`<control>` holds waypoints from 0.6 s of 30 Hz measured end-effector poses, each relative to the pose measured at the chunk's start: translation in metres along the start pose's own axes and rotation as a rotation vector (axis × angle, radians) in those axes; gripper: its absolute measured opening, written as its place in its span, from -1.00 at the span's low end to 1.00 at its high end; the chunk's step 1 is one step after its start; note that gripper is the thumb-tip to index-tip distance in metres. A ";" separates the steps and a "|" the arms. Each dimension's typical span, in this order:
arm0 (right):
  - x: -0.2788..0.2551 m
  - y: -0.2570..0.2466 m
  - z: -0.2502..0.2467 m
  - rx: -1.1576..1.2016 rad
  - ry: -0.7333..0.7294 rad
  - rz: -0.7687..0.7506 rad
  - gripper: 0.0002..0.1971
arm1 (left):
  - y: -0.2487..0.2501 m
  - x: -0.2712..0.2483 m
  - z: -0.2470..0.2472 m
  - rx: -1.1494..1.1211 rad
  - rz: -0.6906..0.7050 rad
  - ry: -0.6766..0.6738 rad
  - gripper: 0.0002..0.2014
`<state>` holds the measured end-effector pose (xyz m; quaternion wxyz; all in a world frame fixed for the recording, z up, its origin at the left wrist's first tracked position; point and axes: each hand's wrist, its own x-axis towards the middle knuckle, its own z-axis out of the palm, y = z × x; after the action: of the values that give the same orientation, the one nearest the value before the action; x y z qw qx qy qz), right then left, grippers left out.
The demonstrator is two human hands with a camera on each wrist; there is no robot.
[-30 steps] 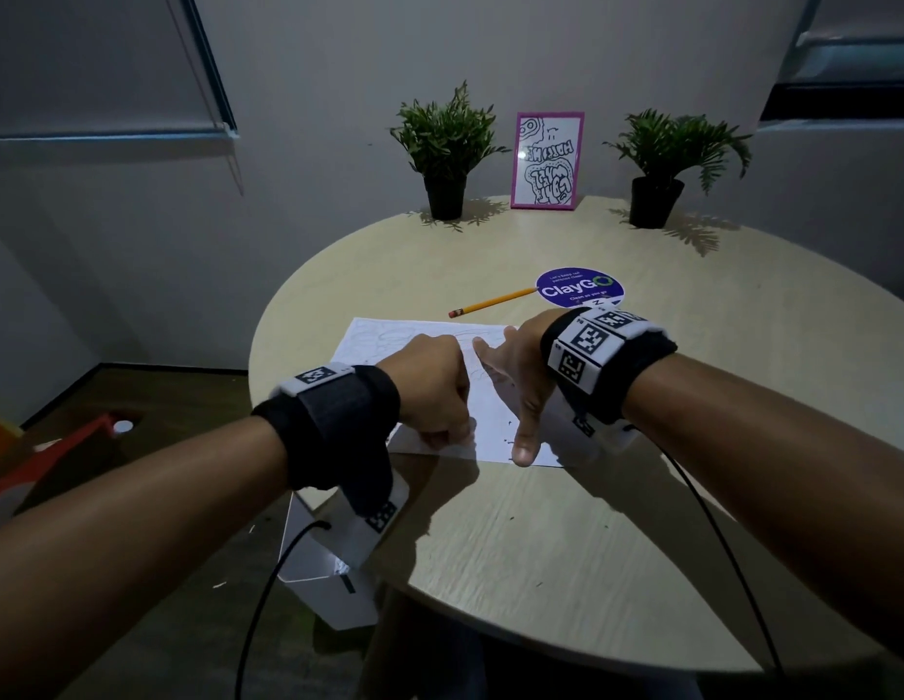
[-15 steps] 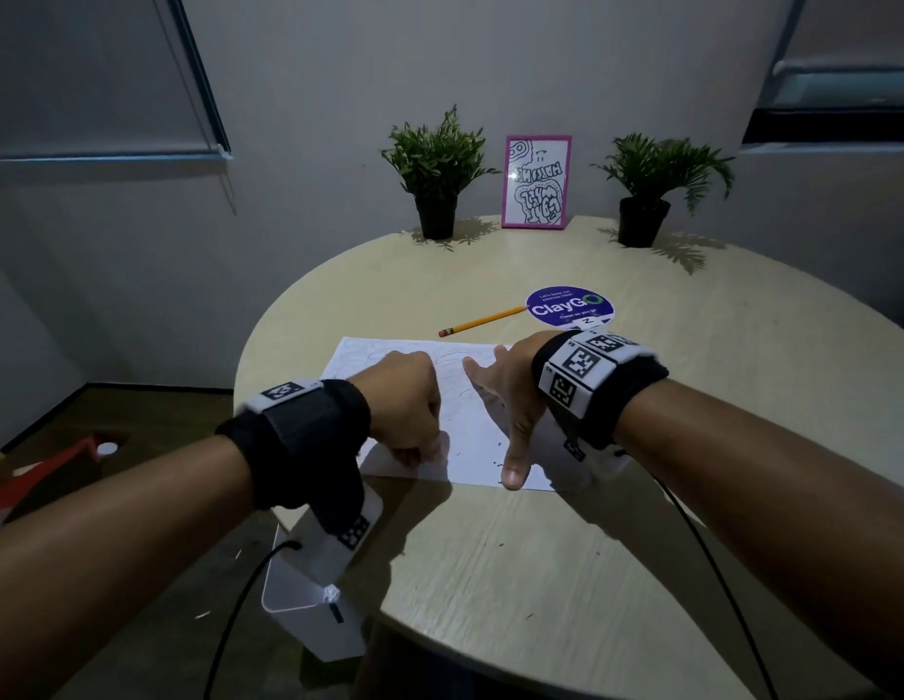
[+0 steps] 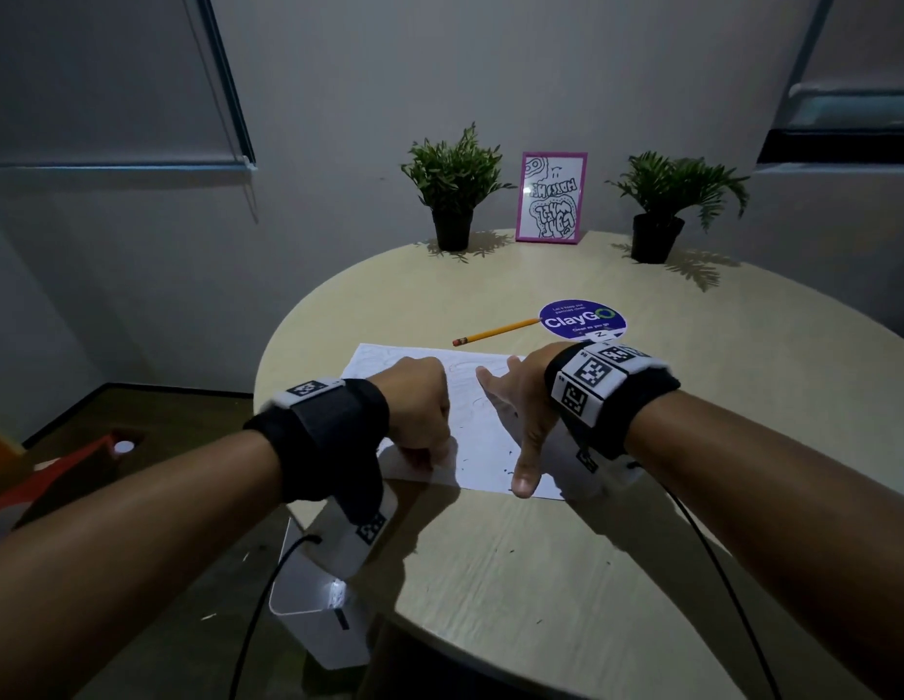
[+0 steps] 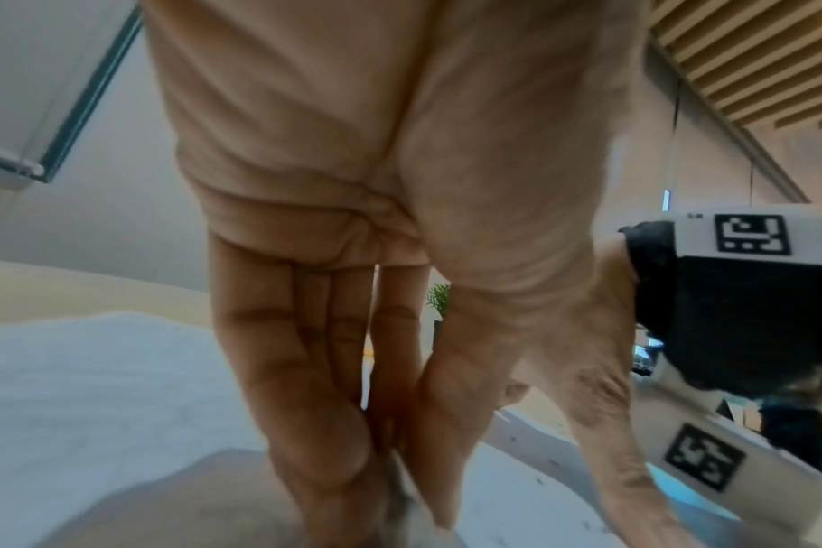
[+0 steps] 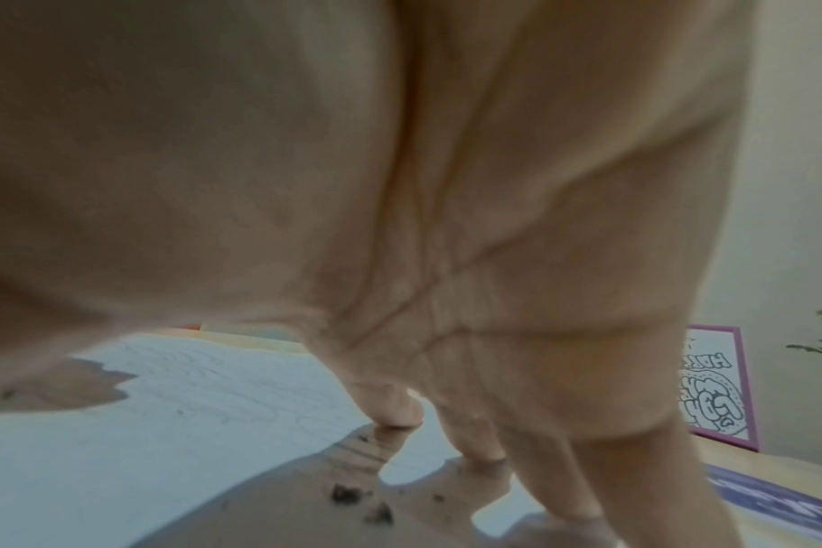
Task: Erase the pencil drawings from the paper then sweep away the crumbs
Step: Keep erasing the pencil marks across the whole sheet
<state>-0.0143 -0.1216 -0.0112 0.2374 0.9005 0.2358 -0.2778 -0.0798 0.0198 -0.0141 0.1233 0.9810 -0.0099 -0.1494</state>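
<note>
A white paper (image 3: 480, 411) with faint pencil lines lies on the round table (image 3: 540, 573). My left hand (image 3: 429, 459) is bunched over the paper's front left part. Its fingertips (image 4: 334, 463) point down and pinch a small pale eraser (image 4: 402, 500), blurred and mostly hidden. My right hand (image 3: 510, 421) lies spread on the paper's right half with straight fingers pressing it down and the thumb (image 3: 524, 477) at the front edge. Dark crumbs (image 3: 508, 454) lie between the hands and show beside the right fingers (image 5: 343, 495).
Behind the paper lie a yellow pencil (image 3: 495, 331) and a purple round sticker (image 3: 582, 319). Two potted plants (image 3: 455, 194) (image 3: 662, 209) and a pink framed picture (image 3: 551, 197) stand at the back. A white bin (image 3: 318, 629) stands on the floor by the table's left edge.
The head view has shifted slightly. Both hands keep their places on the paper, and the left hand has moved only a little near the front edge.
</note>
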 end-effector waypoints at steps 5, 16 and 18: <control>-0.003 -0.002 -0.001 0.002 0.002 0.010 0.53 | 0.000 0.001 -0.008 0.048 -0.012 0.065 -0.88; 0.004 0.001 0.001 0.002 -0.003 -0.006 0.57 | -0.010 0.002 -0.002 -0.055 -0.026 0.021 -0.79; 0.004 0.001 0.000 0.014 -0.015 -0.007 0.56 | -0.016 -0.001 -0.004 -0.036 -0.043 0.014 -0.77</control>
<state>-0.0103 -0.1213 -0.0135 0.2318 0.8992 0.2355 -0.2869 -0.0801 0.0363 -0.0135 0.1376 0.9797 0.0150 -0.1453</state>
